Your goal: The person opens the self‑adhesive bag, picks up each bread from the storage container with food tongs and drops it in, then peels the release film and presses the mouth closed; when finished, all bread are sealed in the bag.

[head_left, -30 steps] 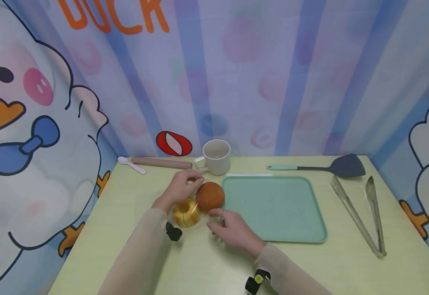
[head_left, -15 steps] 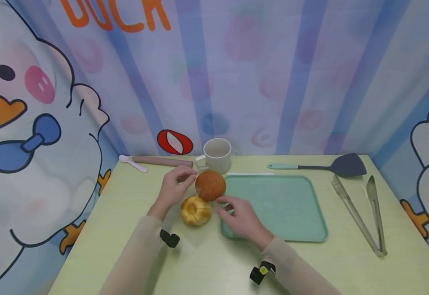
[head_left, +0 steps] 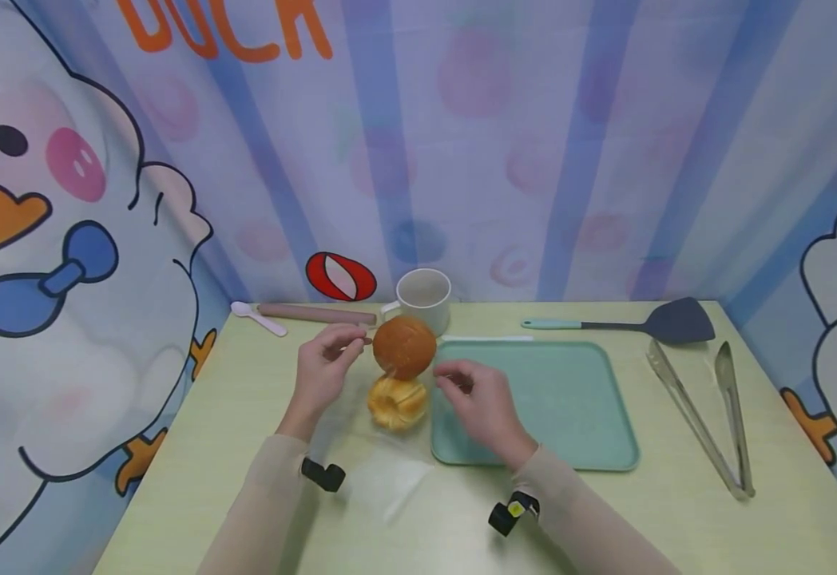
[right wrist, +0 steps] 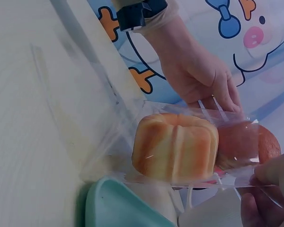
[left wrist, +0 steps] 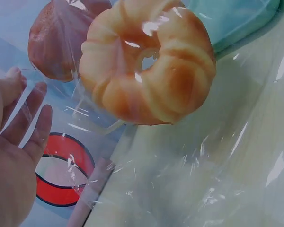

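Note:
A clear plastic bag [left wrist: 189,179] holds a round brown bun [head_left: 406,343] and a ring-shaped, ridged bread [left wrist: 146,66]. My left hand [head_left: 320,375] pinches the bag's film to the left of the bun. On the other side, my right hand [right wrist: 270,189] pinches the film between thumb and fingers, as the right wrist view shows. The bag appears lifted off the table, its loose end trailing toward me. In the head view the ring-shaped bread lies just below the bun, both between the hands.
A green tray [head_left: 555,407] lies to the right. Behind stand a white mug [head_left: 424,297], a rolling pin [head_left: 318,314] and a pale pink spoon [head_left: 259,318]. Farther right are a spatula [head_left: 670,322] and metal tongs [head_left: 695,423]. A thin white utensil [head_left: 486,339] lies behind the tray.
Both hands have moved up and away from me with the bag. The bun now overlaps the mug's lower part. The ring-shaped bread has shifted right and upward, below the bun.

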`<action>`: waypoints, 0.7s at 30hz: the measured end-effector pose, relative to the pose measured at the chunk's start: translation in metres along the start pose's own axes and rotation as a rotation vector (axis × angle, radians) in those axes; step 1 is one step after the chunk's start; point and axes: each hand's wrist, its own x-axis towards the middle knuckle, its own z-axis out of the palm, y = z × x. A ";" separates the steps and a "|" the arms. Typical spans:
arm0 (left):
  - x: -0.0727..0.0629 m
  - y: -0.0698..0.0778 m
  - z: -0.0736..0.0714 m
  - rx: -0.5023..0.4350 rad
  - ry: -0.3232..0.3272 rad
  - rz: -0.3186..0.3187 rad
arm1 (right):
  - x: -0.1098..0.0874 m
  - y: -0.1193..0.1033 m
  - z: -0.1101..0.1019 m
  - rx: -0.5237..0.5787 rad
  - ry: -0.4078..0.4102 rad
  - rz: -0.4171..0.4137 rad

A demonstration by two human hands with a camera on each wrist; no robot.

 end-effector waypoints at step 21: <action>-0.005 0.022 -0.022 -0.104 0.228 0.066 | 0.015 -0.016 -0.002 0.028 0.067 -0.118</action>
